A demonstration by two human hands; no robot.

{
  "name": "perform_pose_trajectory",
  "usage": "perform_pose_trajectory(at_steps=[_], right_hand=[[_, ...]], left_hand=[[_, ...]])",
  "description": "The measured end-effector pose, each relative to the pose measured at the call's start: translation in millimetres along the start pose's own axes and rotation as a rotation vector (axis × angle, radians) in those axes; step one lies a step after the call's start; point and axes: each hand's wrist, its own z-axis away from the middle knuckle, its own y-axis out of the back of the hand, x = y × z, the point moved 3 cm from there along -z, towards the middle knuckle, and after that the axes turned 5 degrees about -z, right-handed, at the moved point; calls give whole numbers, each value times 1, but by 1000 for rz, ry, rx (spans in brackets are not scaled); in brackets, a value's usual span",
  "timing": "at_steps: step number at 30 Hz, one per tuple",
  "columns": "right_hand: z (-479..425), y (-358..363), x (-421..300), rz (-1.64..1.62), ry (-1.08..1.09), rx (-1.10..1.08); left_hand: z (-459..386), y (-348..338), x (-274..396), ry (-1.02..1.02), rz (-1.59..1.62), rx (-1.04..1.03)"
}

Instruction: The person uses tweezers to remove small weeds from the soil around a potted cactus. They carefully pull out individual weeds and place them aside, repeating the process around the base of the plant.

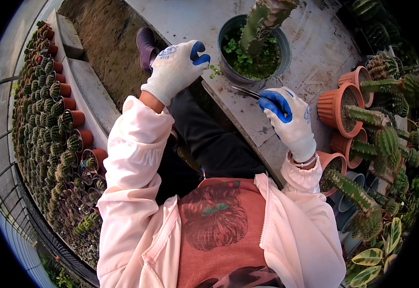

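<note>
My left hand [180,64], in a white knit glove with blue-coated fingers, is raised left of a grey-green plastic pot [221,46]. Its thumb and a curled finger stand apart with nothing visible between them. A small green weed sprig [215,72] is just beyond the thumb, beside the pot; whether anything touches it is unclear. In the pot, a thick, scarred cactus stem [261,27] rises out of low leafy weeds [233,46]. My right hand [287,115], gloved alike, grips slim metal tweezers [245,90], their tips pointing left just below the pot.
The pot stands on a pale slab table [321,57] sprinkled with soil. Terracotta-coloured pots [330,108] with tilted grafted cacti crowd its right side. Beyond a low concrete curb [94,84] at left are dense rows of small potted cacti [47,108]. My legs [209,136] are beside the table edge.
</note>
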Motion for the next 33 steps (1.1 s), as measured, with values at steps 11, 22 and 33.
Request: perform_pose_trajectory(at_steps=[11, 22, 33], right_hand=[[-2, -31, 6, -6, 47, -5], [-7, 25, 6, 65, -106, 93], [-21, 24, 22, 47, -22, 30]], left_hand=[[4, -8, -17, -42, 184, -117], [4, 2, -1, 14, 80, -78], [0, -1, 3, 14, 77, -80]])
